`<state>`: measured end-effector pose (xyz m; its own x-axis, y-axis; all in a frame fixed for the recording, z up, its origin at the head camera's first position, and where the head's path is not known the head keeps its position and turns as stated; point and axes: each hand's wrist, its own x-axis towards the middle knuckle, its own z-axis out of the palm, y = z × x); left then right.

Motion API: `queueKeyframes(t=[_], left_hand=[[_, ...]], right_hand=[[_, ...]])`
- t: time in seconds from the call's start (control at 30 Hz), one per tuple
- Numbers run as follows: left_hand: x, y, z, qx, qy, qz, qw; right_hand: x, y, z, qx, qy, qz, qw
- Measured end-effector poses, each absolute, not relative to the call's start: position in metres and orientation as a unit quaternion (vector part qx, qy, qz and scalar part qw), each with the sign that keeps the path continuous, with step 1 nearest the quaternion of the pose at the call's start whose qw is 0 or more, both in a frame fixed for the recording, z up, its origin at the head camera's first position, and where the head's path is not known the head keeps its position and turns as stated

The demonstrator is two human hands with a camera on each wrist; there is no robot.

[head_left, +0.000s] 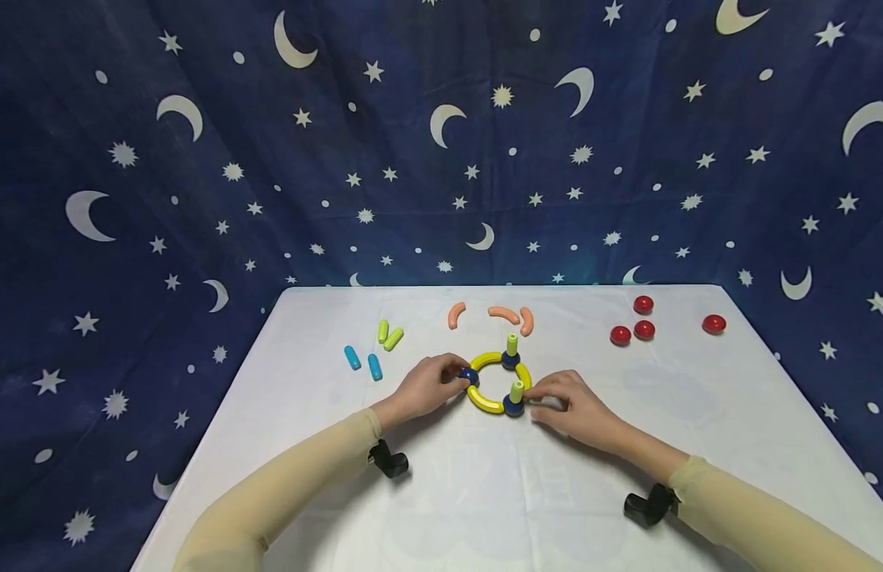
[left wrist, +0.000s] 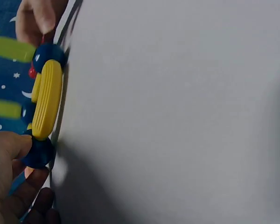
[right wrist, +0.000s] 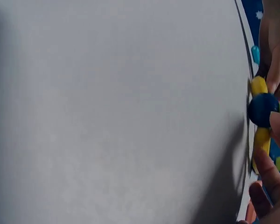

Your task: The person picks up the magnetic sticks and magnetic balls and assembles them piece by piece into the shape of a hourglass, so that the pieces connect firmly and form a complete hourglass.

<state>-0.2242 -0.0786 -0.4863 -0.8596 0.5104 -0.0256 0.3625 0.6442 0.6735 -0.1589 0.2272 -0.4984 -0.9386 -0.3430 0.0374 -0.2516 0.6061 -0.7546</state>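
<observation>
A ring of yellow curved sticks [head_left: 486, 404] joined by dark blue balls lies on the white table. A short lime-green stick [head_left: 512, 345] stands upright on the far ball [head_left: 510, 361], another [head_left: 517, 391] on the near right ball [head_left: 513, 407]. My left hand [head_left: 432, 384] pinches the ring's left blue ball [left wrist: 38, 153] between thumb and fingers. At the ring's right side is my right hand [head_left: 571, 403], index fingertip at the yellow curved stick beside the near right ball. Its thumb appears slightly apart from that ball, and it grips nothing.
Two blue sticks [head_left: 374, 367] and two lime-green sticks [head_left: 393, 339] lie at the left. Several orange curved sticks [head_left: 504, 314] are behind the ring. Several red balls [head_left: 644, 330] sit at the back right. A starry blue cloth [head_left: 412, 159] hangs around the table.
</observation>
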Motion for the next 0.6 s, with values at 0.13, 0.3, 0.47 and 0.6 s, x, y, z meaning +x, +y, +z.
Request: queueKeyframes(t=[0.13,0.3,0.47,0.6], left_hand=[[-0.230,-0.076,-0.486,0.250,0.897,0.347,0.114],[-0.235,-0.073,-0.485,0.251,0.896,0.346,0.118],[-0.237,-0.069,-0.485,0.254,0.898,0.342,0.114],[-0.237,-0.070,-0.482,0.259,0.897,0.342,0.110]], right_hand=[[-0.159,0.226,-0.494,-0.157,0.885,-0.431,0.080],[-0.176,0.228,-0.491,-0.080,0.897,-0.435,0.027],[-0.199,0.230,-0.494,-0.076,0.912,-0.403,0.004],[-0.210,0.227,-0.498,-0.080,0.910,-0.405,0.031]])
